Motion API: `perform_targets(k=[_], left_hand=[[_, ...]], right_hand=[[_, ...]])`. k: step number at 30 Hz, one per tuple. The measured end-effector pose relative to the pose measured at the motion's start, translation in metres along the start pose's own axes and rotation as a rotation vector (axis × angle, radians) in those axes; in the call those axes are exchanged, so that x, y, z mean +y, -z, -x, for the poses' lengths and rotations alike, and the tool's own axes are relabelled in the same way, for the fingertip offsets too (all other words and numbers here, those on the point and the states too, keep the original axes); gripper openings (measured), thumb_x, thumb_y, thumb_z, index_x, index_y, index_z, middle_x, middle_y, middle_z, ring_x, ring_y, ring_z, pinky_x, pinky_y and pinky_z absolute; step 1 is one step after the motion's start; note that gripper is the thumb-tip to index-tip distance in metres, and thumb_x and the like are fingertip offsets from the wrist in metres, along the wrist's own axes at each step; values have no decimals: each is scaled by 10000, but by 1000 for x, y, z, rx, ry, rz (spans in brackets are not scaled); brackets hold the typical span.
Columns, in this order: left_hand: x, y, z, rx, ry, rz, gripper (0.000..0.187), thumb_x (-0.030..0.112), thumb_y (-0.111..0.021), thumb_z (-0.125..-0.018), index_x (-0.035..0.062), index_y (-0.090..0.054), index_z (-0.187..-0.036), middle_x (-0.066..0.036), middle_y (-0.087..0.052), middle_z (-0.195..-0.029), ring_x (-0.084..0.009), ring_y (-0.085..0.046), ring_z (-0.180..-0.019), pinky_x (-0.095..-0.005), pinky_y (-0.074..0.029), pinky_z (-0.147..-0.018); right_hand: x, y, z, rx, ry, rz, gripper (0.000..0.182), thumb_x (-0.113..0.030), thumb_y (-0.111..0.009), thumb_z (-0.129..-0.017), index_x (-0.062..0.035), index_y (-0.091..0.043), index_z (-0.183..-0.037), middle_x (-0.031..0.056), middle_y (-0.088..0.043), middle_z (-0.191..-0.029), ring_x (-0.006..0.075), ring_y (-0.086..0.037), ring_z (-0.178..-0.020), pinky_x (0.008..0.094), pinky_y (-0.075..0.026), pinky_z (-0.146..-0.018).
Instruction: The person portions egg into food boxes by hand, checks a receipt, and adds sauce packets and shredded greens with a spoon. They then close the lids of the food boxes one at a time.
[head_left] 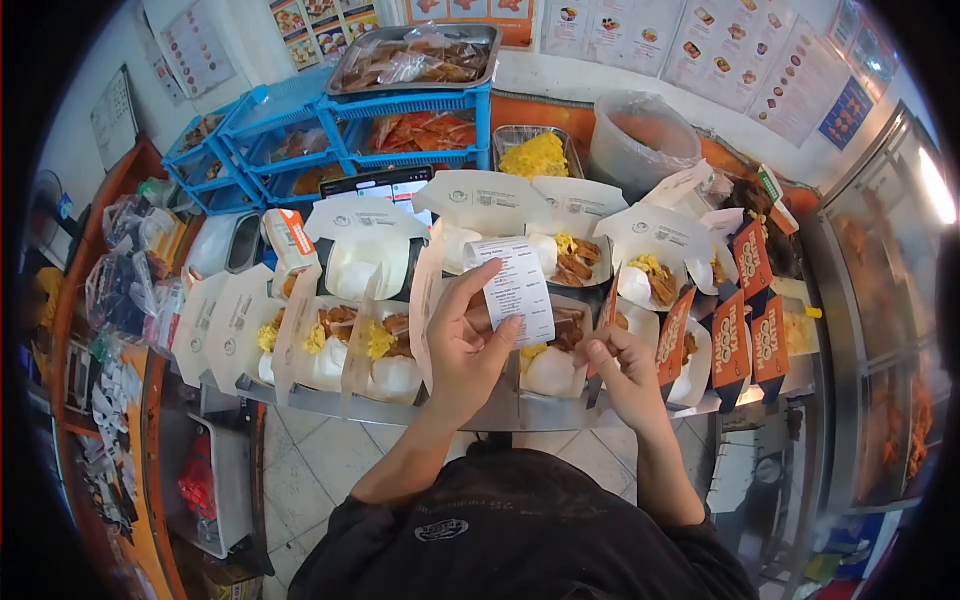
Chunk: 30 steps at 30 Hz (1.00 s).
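Observation:
A printed paper receipt [522, 295] is held up by my left hand [468, 345], its fingers and thumb pinching the left side. Just right of it, my right hand [625, 375] is closed, thumb against fingertips, over the open meal boxes; whatever it may hold is too small to make out. Beneath and around both hands are several open white boxes with rice, yellow egg and brown meat, such as the box [395, 372] to the left. Orange-and-black printed cartons [730, 338] stand on the right.
Blue stacked racks [335, 158] with food trays stand at the back left. A tray of yellow egg [540, 155] and a large clear tub [645, 145] are behind the boxes. A glass-fronted cabinet [880, 330] is on the right, orange shelving [150, 400] on the left.

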<state>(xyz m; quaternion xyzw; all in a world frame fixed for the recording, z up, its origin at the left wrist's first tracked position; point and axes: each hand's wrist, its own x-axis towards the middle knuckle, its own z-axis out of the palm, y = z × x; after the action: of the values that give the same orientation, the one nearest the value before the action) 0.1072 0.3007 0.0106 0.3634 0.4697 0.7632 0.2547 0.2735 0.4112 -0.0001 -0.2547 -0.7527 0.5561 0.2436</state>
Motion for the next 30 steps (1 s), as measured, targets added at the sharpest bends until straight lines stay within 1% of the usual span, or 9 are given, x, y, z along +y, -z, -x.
perform_targets(k=[16, 18, 19, 22, 24, 26, 27, 28, 30], left_hand=[[11, 12, 0, 22, -72, -99, 451, -111, -526, -817, -35, -438, -1252, -113, -454, -1193, -193, -575, -1039, -261, -505, -831], [11, 19, -3, 41, -92, -125, 453, -116, -524, -814, -36, -438, -1252, -112, -454, -1193, -193, -572, -1042, -259, -503, -829], [11, 23, -2, 67, -92, -147, 456, -120, -521, -812, -37, -439, -1252, -111, -455, -1193, -193, -568, -1045, -257, -501, -828], [21, 44, -1, 178, -81, -192, 452, -122, -526, -808, -34, -448, -1244, -106, -459, -1190, -190, -567, -1037, -247, -504, -807], [27, 65, 4, 259, -126, -249, 449, -121, -529, -807, -33, -450, -1241, -106, -459, -1193, -190, -569, -1033, -243, -505, -797], [35, 88, 15, 441, -117, -288, 459, -122, -534, -802, -28, -447, -1243, -109, -435, -1241, -189, -578, -1015, -235, -503, -777], [44, 91, 21, 545, -97, -306, 473, -126, -532, -799, -24, -438, -1251, -124, -443, -1246, -188, -583, -1003, -235, -501, -775], [51, 95, 28, 652, -77, -323, 487, -130, -531, -796, -20, -428, -1260, -139, -451, -1252, -188, -589, -991, -235, -499, -772], [44, 125, 48, 757, -126, -420, 514, -130, -529, -792, -22, -402, -1278, -171, -521, -1186, -190, -612, -937, -246, -502, -771]], right_hand=[[-4, -23, -8, -107, 101, 129, 147, -97, -567, -876, -2, -571, -988, 46, -634, -810, 85, -580, -788, 231, -416, -671], [-12, -24, -14, -148, 69, 177, 233, -146, -620, -817, -7, -583, -1000, 109, -626, -796, 212, -587, -785, 314, -436, -703], [-17, -22, -22, -139, 94, 174, 233, -146, -620, -817, -7, -583, -1000, 109, -626, -796, 212, -587, -785, 314, -436, -703], [-20, -17, -58, -567, 234, 511, 245, -198, -629, -777, -44, -599, -966, 157, -636, -831, 328, -603, -805, 404, -457, -726], [-43, -24, -111, -649, 149, 675, 185, -177, -641, -791, -51, -642, -926, 98, -658, -755, 235, -617, -755, 356, -470, -714], [-56, -33, -193, -410, 493, 670, 147, -185, -651, -771, -49, -671, -822, 111, -658, -793, 206, -620, -752, 343, -481, -676], [-66, -42, -235, -113, 730, 524, 137, -160, -660, -745, -30, -671, -786, 124, -655, -802, 213, -622, -750, 345, -481, -660], [-89, -49, -284, -153, 634, 390, 138, -135, -669, -722, -20, -672, -798, 134, -660, -822, 242, -626, -760, 355, -484, -680], [-98, -73, -378, 196, 745, 363, 152, -131, -652, -712, -12, -674, -804, 158, -657, -809, 284, -635, -764, 372, -494, -698]])
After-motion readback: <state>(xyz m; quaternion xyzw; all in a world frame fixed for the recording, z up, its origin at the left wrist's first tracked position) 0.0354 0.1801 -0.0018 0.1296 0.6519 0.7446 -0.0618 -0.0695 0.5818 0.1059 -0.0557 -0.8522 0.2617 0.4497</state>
